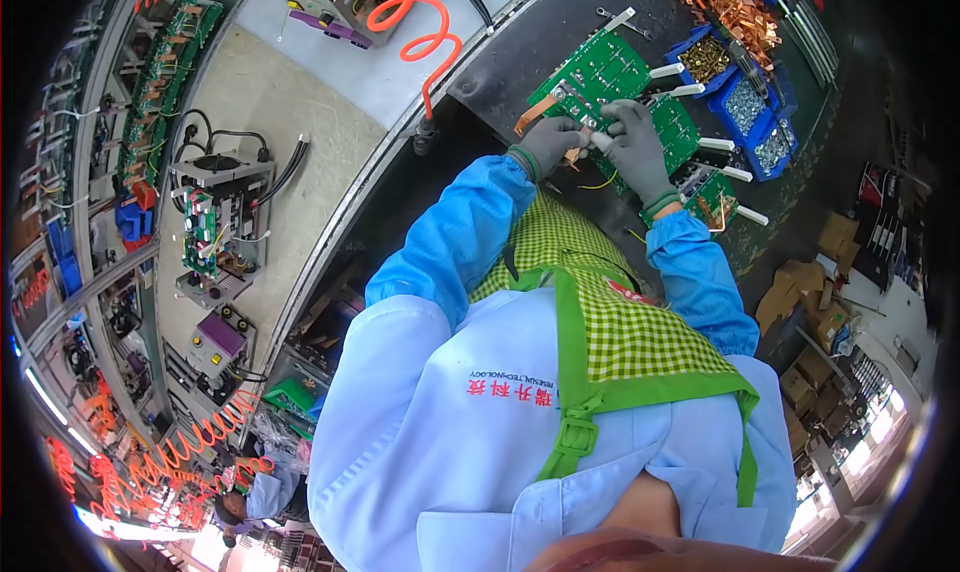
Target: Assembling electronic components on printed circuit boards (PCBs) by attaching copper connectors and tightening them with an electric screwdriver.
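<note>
Circuit board (677,130) partly behind gloved right hand (636,152)

Blue sleeves (445,234), green checked apron (645,334)

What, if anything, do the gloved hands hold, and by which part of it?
It cannot be told: a small copper-coloured piece shows beside the left hand, near the right hand, but any grip is hidden.

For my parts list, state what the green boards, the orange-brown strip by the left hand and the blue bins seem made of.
Green boards: likely laminate, semi-gloss, pale markings showing. Orange-brown strip: probably bare copper, dull sheen, reddish tone. Blue bins: apparently plastic, smooth, evenly coloured.
</note>
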Action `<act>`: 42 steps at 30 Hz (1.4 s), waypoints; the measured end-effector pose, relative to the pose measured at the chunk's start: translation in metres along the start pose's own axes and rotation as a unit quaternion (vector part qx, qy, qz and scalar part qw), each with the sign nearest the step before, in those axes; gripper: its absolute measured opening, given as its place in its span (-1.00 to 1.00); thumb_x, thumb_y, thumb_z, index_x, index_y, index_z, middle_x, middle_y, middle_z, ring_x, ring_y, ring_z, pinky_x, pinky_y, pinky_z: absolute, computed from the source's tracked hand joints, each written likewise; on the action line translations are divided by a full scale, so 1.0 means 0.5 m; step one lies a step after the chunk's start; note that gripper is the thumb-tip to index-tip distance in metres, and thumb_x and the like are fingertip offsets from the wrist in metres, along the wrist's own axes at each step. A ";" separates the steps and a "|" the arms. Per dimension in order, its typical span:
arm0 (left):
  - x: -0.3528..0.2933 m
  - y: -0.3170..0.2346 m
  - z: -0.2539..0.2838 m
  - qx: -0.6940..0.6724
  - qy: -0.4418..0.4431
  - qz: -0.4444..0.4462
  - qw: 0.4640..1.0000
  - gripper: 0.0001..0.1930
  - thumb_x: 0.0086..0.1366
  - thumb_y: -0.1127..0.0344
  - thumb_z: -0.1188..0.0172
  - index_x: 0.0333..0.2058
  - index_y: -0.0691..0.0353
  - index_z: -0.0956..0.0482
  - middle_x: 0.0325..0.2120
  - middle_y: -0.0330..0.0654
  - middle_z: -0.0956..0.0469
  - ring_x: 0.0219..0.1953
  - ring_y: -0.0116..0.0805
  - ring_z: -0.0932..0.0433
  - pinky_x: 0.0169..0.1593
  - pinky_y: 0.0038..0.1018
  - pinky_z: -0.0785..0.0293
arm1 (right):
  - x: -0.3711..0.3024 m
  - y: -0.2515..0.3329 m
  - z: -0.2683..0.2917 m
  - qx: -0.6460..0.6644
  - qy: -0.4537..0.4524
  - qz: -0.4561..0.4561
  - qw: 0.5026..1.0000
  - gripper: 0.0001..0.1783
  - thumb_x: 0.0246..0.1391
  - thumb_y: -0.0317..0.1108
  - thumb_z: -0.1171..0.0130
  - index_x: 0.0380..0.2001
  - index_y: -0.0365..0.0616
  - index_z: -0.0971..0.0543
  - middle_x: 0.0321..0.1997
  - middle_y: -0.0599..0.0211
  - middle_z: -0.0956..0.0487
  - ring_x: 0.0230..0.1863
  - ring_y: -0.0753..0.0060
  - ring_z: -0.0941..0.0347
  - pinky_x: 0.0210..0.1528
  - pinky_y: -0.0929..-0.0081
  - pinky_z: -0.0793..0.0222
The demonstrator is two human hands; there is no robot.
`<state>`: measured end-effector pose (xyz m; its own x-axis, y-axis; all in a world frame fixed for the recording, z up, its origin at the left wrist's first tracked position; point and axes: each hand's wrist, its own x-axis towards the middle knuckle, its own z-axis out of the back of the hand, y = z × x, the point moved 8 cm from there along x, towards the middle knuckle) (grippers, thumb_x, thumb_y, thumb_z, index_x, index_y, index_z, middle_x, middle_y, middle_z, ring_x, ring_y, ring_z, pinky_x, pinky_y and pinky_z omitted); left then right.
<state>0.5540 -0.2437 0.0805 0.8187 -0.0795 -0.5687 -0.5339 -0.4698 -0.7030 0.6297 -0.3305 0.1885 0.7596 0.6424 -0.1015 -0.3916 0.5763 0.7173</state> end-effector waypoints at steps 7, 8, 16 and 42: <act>0.022 0.026 -0.006 -0.055 0.043 -0.009 0.998 -0.75 0.13 0.30 -0.13 -0.29 0.38 -0.50 -0.52 -0.20 -0.50 -0.51 -0.51 -0.45 -0.47 -0.59 -0.34 | -0.046 0.011 0.013 -0.033 -0.005 -0.012 0.999 -0.76 -0.12 -0.22 -0.23 -0.53 -0.18 -0.51 -0.08 0.19 -0.40 -0.11 0.20 -0.39 -0.11 0.37 -0.36; 0.025 0.023 -0.011 -0.072 0.080 -0.002 0.994 -0.76 0.13 0.31 -0.11 -0.29 0.39 -0.49 -0.53 -0.20 -0.49 -0.53 -0.51 -0.43 -0.47 -0.59 -0.33 | -0.059 0.042 0.029 -0.022 -0.050 0.052 0.997 -0.76 -0.12 -0.22 -0.23 -0.56 -0.18 -0.49 -0.08 0.18 -0.41 -0.09 0.18 -0.39 -0.08 0.36 -0.35; -0.078 0.012 0.032 0.192 0.057 -0.330 0.923 -0.70 0.25 0.33 0.04 -0.06 0.26 -0.37 -0.25 -0.18 -0.48 -0.19 -0.39 -0.46 -0.15 -0.51 -0.39 | -0.239 0.004 0.096 -0.097 -0.085 -0.046 0.991 -0.81 -0.08 -0.28 -0.17 -0.49 -0.18 -0.48 -0.13 0.25 -0.43 -0.11 0.20 -0.40 -0.14 0.36 -0.35; -0.040 0.160 -0.015 -0.178 -0.052 0.075 0.980 -0.75 0.21 0.35 -0.10 -0.14 0.24 -0.39 -0.44 -0.23 -0.45 -0.49 -0.47 -0.45 -0.44 -0.62 -0.42 | -0.331 -0.173 0.290 0.324 -0.145 -0.307 0.883 -0.84 0.11 -0.35 0.02 -0.34 -0.19 -0.48 -0.34 0.45 -0.49 -0.35 0.68 -0.33 -0.30 0.65 -0.28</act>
<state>0.4965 -0.2862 0.0385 0.7008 -0.0893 -0.7077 -0.5237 -0.7380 -0.4255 0.6132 -0.5597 0.2431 0.8627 0.0992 -0.4958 0.4491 0.3001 0.8416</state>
